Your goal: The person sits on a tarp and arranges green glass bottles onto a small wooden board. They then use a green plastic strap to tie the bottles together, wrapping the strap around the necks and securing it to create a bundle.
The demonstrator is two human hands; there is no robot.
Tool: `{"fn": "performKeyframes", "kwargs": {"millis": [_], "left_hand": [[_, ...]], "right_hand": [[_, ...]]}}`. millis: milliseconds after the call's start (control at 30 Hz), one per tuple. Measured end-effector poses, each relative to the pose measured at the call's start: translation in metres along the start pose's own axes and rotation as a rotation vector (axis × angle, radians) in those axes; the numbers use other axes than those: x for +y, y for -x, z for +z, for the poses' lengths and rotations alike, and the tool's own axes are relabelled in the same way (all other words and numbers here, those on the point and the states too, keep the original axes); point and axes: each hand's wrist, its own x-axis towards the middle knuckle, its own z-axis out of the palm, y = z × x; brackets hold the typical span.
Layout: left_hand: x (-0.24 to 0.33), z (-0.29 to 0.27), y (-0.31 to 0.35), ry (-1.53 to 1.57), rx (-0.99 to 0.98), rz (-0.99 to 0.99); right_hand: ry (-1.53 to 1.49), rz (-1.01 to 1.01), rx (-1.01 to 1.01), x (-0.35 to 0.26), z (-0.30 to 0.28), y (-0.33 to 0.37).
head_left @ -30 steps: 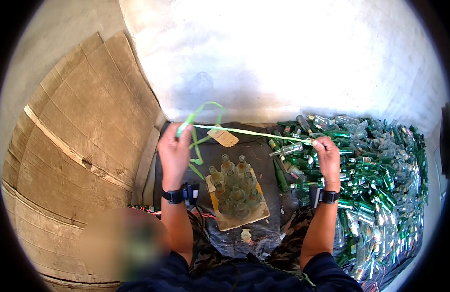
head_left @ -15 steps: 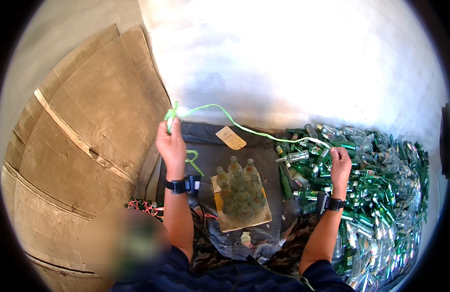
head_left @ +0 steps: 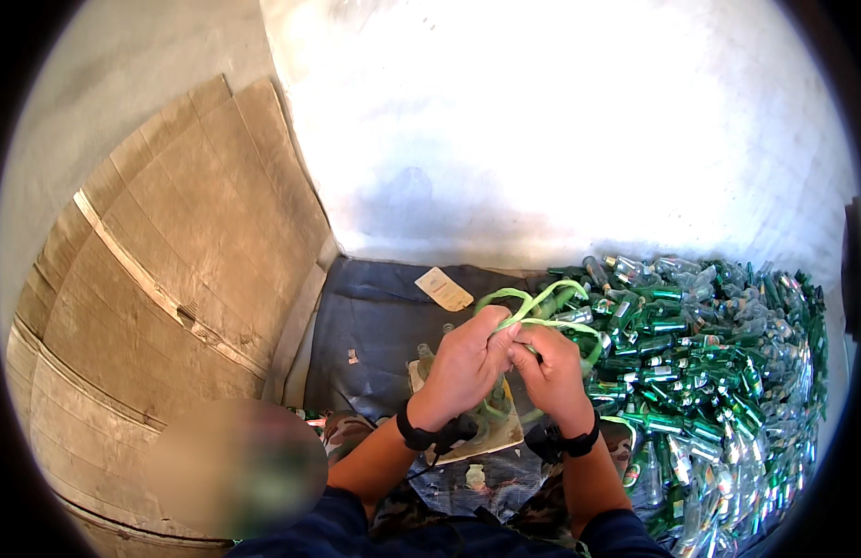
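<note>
My left hand (head_left: 470, 361) and my right hand (head_left: 551, 370) meet in front of me, fingers pinched closed on a light green plastic strip (head_left: 539, 299). Loops of the strip stick out above and to the right of my fingers, and part hangs below them. Under my hands stands a group of clear glass bottles (head_left: 425, 353) on a square board (head_left: 474, 451). My hands and wrists hide most of the bottles. Each wrist wears a black band.
A large heap of green and clear glass bottles (head_left: 691, 363) fills the right side. Brown cardboard sheets (head_left: 188, 242) lean at the left. A dark mat (head_left: 356, 325) covers the floor, with a tan paper label (head_left: 443, 288) on it. Behind rises a white wall (head_left: 542, 139).
My hands were wide apart with the green strip stretched between them. They have come together above the bottles, and the strip is now gathered in loops.
</note>
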Motion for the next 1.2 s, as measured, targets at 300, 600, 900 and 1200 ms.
{"fn": "performKeyframes", "kwargs": {"millis": [300,600,900,1200], "left_hand": [[-0.003,-0.009,-0.005,-0.127,-0.168,-0.005],[-0.026,-0.057,-0.019,-0.173,0.262,-0.134],[-0.08,-0.128,-0.026,-0.442,0.763,-0.172],[-0.126,-0.174,-0.015,-0.721,1.133,-0.228]], "right_hand": [[0.041,0.075,-0.045,0.014,-0.024,0.002],[0.025,0.245,0.109,0.073,-0.083,0.005],[0.261,0.376,0.265,0.136,-0.14,0.026],[-0.336,0.747,0.071,0.15,-0.171,0.047]]}}
